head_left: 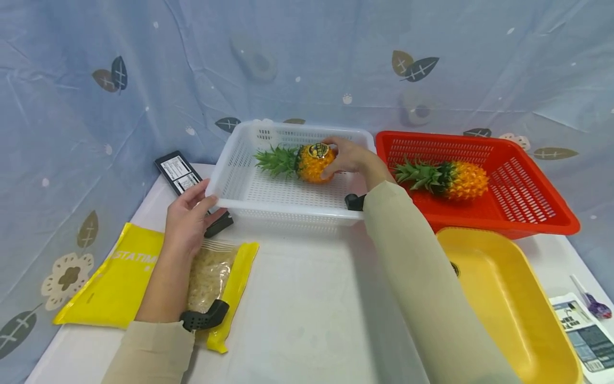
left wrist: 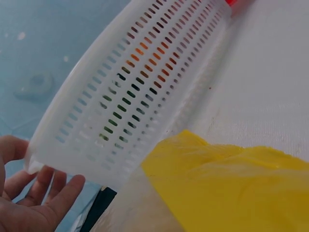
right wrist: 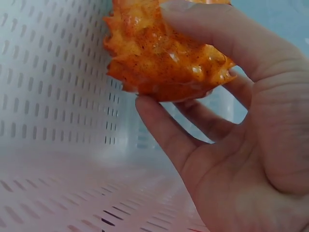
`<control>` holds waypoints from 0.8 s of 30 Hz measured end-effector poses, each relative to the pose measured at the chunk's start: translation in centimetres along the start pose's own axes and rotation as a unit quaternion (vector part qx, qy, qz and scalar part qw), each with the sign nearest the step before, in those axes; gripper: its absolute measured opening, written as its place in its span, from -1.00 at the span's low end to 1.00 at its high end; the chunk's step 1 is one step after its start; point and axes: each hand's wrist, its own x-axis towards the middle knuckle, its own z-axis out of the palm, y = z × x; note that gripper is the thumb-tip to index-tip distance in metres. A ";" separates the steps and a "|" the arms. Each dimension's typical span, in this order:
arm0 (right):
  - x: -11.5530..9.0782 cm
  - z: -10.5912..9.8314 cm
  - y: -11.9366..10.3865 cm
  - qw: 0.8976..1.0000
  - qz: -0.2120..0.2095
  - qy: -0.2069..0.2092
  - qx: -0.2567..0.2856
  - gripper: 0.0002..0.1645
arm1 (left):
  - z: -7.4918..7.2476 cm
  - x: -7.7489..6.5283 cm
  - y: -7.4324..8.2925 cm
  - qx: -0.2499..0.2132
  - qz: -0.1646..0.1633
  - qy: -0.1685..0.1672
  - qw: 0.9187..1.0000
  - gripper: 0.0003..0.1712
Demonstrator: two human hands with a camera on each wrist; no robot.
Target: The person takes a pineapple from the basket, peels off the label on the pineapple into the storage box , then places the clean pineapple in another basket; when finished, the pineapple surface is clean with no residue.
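Note:
My right hand (head_left: 349, 156) grips the base end of a small orange pineapple (head_left: 314, 162) inside the white plastic basket (head_left: 288, 209). Its green crown points left, and a dark round label is on its upper side. In the right wrist view, thumb and fingers wrap the pineapple's spiky skin (right wrist: 159, 58). At the basket's near left corner, my left hand (head_left: 187, 216) holds the rim. The left wrist view shows its fingers and thumb around that corner, with the perforated wall (left wrist: 140, 87) beyond. Whether the pineapple touches the basket floor is hard to tell.
A red basket (head_left: 542, 213) with another pineapple (head_left: 462, 180) stands at the right. Nearer is a yellow basin (head_left: 503, 288), beside a printed package (head_left: 582, 330) and a purple-ended item (head_left: 598, 308). A yellow bag (head_left: 117, 282) and a black labelled box (head_left: 177, 170) lie on the left.

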 end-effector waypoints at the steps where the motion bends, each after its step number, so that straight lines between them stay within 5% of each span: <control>1: -0.1 0.0 0.0 1.000 -0.002 0.002 0.000 0.16 | 0.1 0.0 0.0 0.000 0.000 -0.001 1.000 -0.40; 16: -1.1 -1.0 -1.5 0.999 -0.040 -0.022 -0.015 0.16 | 0.1 -0.2 0.0 -0.006 0.001 0.005 1.000 -0.41; 24: -2.9 -2.1 -3.0 0.998 -0.045 -0.001 -0.048 0.19 | 0.1 0.0 -0.1 0.000 -0.001 0.010 1.000 -0.40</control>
